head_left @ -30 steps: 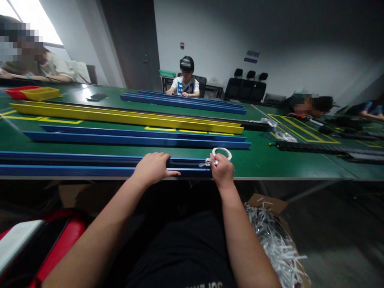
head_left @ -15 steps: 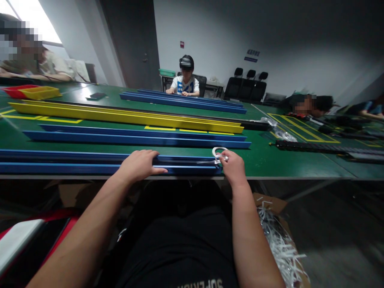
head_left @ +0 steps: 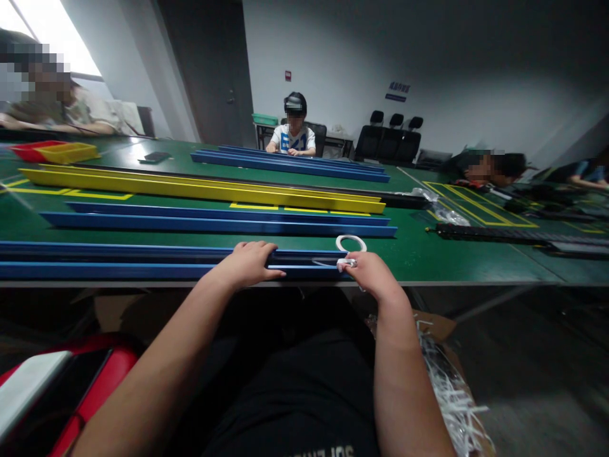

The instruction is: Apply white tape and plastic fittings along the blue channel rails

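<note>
A long blue channel strip (head_left: 118, 260) lies along the near edge of the green table (head_left: 428, 254). My left hand (head_left: 247, 263) rests on top of it, fingers curled over its far lip, holding it down. My right hand (head_left: 368, 273) is at the strip's right end, fingers pinched on a small white piece of tape (head_left: 346, 261). A white tape roll (head_left: 351, 242) lies on the table just beyond that hand.
More blue strips (head_left: 219, 219) and a yellow strip (head_left: 200, 187) lie across the table farther back. Other people sit at the far side, left and right. A cardboard box of white paper shreds (head_left: 447, 393) stands on the floor at my right; a red case (head_left: 57, 393) at my left.
My left hand shifted left along the strip and then back right. My right hand drew slightly toward me at the strip's end, still pinching the white tape.
</note>
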Motion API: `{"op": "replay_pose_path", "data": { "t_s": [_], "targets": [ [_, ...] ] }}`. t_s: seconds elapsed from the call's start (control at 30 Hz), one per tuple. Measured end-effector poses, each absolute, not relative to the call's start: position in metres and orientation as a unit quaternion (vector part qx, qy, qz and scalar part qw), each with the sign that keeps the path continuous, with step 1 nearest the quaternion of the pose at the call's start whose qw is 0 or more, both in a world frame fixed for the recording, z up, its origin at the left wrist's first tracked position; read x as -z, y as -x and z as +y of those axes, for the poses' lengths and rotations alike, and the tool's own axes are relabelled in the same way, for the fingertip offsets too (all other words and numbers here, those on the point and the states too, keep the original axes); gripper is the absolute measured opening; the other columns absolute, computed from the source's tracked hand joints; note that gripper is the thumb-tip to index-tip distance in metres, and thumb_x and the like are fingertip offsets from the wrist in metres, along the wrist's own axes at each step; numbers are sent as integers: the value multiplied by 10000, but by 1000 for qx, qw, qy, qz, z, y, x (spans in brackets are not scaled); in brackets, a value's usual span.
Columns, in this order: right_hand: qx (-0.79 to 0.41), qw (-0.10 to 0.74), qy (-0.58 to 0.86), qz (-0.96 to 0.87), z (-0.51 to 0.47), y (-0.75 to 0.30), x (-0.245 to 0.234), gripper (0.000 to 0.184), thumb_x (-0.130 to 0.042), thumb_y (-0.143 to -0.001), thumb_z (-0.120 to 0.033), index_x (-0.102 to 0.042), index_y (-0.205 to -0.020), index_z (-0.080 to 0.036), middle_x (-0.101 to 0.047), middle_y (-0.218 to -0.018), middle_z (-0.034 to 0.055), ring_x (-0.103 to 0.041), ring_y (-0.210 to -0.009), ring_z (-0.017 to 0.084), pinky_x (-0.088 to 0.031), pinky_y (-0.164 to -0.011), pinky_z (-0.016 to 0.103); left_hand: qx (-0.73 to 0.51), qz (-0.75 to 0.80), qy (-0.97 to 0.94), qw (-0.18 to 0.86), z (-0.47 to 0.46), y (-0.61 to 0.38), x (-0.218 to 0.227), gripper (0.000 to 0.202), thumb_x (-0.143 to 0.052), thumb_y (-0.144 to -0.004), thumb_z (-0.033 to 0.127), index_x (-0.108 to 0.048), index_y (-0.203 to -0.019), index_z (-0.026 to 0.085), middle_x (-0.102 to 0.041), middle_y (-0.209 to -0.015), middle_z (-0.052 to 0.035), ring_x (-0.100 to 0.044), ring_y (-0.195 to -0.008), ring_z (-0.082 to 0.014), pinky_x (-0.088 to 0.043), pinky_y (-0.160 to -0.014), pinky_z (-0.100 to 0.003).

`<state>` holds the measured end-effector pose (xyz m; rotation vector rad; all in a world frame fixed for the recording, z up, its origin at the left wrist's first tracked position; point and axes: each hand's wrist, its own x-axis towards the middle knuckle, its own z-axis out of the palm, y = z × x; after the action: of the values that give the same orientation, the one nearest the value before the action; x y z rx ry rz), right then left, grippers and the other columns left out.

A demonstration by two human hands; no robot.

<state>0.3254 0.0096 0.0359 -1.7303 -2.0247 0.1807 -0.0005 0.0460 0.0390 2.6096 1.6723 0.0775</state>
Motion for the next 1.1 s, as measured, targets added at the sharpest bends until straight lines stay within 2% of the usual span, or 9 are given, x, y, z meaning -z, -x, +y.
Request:
{"op": "replay_pose_path", "data": {
  "t_s": [0.17,0.3,0.37,0.5,0.63,0.83,1.0,1.1],
  "targets": [
    [-57,221,628,-744,9,-335,-43,178,-573,-887,-347,-652,-790,-220,-672,-732,19,-556,-645,141,-285,-561,251,-47,506,-861,6,44,-48,-37,723,-538,-769,734,-523,-1300,244,-648,-1231,-137,-582,-1147,-330,-397,-946,-432],
    [-55,228,634,-737,12,-335,-42,188,-513,-909,-292,-603,-764,-213,-636,-707,12,-520,-620,139,-268,-555,263,-62,526,-848,-22,39,-71,-34,743,-489,-740,810,-574,-1197,229,-669,-1154,-146,-604,-1080,-342,-405,-905,-436],
    [-63,229,631,-739,13,-333,-41,208,-512,-911,-304,-582,-738,-211,-607,-676,3,-497,-598,137,-262,-551,266,-73,533,-843,-32,38,-73,-33,767,-465,-727,839,-585,-1173,226,-673,-1134,-145,-606,-1069,-341,-403,-901,-430],
    [-56,245,617,-745,14,-331,-42,305,-566,-895,-424,-555,-681,-207,-579,-682,-1,-477,-605,133,-271,-561,263,-86,529,-843,-36,36,-71,-33,794,-464,-713,854,-587,-1190,232,-679,-1126,-136,-614,-1054,-335,-409,-880,-415],
    [-14,271,597,-755,16,-333,-42,295,-567,-896,-376,-562,-661,-197,-589,-775,29,-510,-706,146,-316,-615,258,-78,535,-841,-27,36,-66,-34,805,-480,-688,866,-599,-1186,245,-688,-1118,-125,-622,-1047,-333,-413,-874,-405],
    [-57,355,607,-708,16,-330,-36,153,-534,-875,-260,-675,-874,-200,-668,-820,28,-573,-737,150,-357,-644,249,-68,536,-840,-38,37,-41,-33,820,-469,-702,861,-579,-1240,252,-695,-1134,-115,-622,-1063,-326,-414,-880,-394],
    [-106,391,613,-678,11,-325,-36,159,-482,-899,-285,-617,-857,-210,-665,-763,6,-559,-641,134,-337,-587,240,-68,532,-843,-44,36,-31,-33,795,-478,-720,843,-576,-1243,252,-694,-1143,-113,-616,-1080,-321,-406,-901,-390],
    [-108,389,619,-674,10,-326,-37,138,-505,-873,-265,-587,-972,-215,-657,-770,3,-559,-645,146,-344,-588,241,-68,537,-840,-45,34,-33,-34,786,-492,-723,832,-574,-1244,249,-694,-1140,-113,-613,-1089,-318,-399,-915,-387]
  ]
}}
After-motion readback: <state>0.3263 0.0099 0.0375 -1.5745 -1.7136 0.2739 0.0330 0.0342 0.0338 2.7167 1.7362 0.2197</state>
